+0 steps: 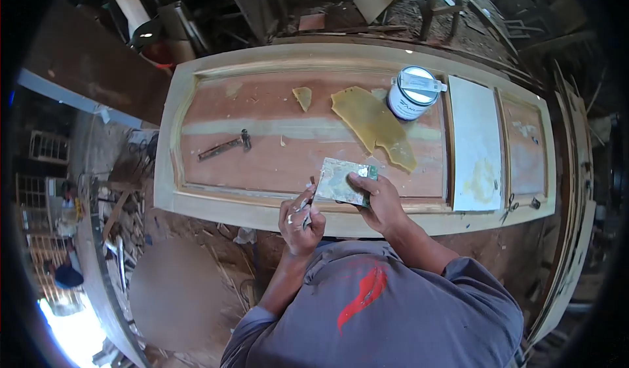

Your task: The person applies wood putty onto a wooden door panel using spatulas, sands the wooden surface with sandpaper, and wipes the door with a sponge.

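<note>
My right hand (380, 201) grips a flat rectangular board (339, 178) smeared with whitish paste, thumb on top and fingers beneath. Close to the board's left edge is my left hand (303, 222), its fingers closed around a thin, narrow tool (312, 201) whose kind I cannot tell. Pale smears mark the left fingers. Both hands are over the near edge of a large panelled wooden door (262, 219) lying flat. Beyond them on the door is an irregular yellowish sheet (373, 122) with ragged edges.
A hammer (225, 145) lies on the door's left side, and a small yellowish scrap (302, 97) farther back. A labelled tin (413, 99) stands near a white rectangular sheet (476, 145). Scissors (510, 207) rest by the right front edge. Stacked boards (570, 237) stand at right.
</note>
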`<control>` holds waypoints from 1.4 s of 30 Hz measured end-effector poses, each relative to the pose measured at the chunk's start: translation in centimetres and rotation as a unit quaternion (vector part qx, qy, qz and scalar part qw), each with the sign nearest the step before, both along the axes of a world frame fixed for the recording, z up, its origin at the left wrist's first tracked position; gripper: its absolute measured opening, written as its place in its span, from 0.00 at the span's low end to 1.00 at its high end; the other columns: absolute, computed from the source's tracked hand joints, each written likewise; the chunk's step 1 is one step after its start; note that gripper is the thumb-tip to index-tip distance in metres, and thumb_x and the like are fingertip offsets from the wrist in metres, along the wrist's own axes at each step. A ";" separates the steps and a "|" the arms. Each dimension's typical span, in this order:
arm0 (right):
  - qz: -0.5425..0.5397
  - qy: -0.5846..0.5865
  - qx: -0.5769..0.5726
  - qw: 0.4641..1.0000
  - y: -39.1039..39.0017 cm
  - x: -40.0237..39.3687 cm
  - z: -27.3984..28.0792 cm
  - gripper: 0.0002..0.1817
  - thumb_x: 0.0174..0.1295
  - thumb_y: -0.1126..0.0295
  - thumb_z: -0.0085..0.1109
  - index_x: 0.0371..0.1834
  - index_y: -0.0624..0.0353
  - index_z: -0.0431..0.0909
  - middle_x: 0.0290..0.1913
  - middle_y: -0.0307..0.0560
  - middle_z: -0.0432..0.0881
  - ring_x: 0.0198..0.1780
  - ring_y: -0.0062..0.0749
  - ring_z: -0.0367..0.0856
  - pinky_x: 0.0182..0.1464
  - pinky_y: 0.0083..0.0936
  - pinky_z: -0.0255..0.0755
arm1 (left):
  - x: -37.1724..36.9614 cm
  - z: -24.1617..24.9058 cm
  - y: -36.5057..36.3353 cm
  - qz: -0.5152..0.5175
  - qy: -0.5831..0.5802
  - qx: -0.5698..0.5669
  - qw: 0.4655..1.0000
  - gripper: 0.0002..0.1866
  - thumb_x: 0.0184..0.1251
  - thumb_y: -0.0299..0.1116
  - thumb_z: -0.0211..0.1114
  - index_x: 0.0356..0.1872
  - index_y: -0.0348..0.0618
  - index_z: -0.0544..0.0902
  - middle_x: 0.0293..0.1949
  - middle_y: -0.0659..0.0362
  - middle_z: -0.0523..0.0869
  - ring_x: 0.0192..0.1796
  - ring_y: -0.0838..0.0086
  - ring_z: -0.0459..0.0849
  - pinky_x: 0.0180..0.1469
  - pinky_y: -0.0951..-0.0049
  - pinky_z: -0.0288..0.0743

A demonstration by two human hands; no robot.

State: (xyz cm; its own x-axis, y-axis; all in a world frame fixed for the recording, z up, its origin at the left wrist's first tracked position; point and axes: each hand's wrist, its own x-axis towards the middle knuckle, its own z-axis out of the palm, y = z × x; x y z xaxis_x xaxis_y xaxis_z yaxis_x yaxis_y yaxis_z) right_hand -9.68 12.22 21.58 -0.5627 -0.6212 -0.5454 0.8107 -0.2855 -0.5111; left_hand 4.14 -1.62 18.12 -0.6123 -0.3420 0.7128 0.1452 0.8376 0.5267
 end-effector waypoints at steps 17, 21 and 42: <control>0.078 0.336 0.247 0.906 -16.9 -4.9 -10.2 0.11 0.69 0.71 0.66 0.51 0.62 0.83 0.48 0.47 0.87 0.51 0.32 0.87 0.56 0.30 0.80 | 9.2 -10.0 -15.9 0.076 -0.127 0.246 0.958 0.13 0.74 0.26 0.62 0.54 0.34 0.72 0.61 0.38 0.83 0.55 0.49 0.85 0.56 0.57 0.79; 0.176 0.616 0.437 0.632 -25.2 -8.8 -16.1 0.15 0.65 0.77 0.62 0.55 0.62 0.84 0.51 0.51 0.87 0.52 0.38 0.86 0.59 0.34 0.80 | 12.2 -11.5 -16.7 0.143 -0.147 0.258 0.944 0.12 0.73 0.26 0.63 0.51 0.34 0.73 0.58 0.40 0.82 0.57 0.47 0.83 0.58 0.54 0.77; 0.259 0.755 0.424 0.428 -30.4 -12.6 -26.7 0.18 0.64 0.77 0.56 0.56 0.58 0.84 0.53 0.58 0.88 0.54 0.57 0.87 0.55 0.47 0.82 | 12.8 -10.5 -19.1 0.162 -0.176 0.306 0.922 0.11 0.70 0.24 0.64 0.48 0.35 0.73 0.56 0.40 0.83 0.53 0.46 0.84 0.54 0.55 0.78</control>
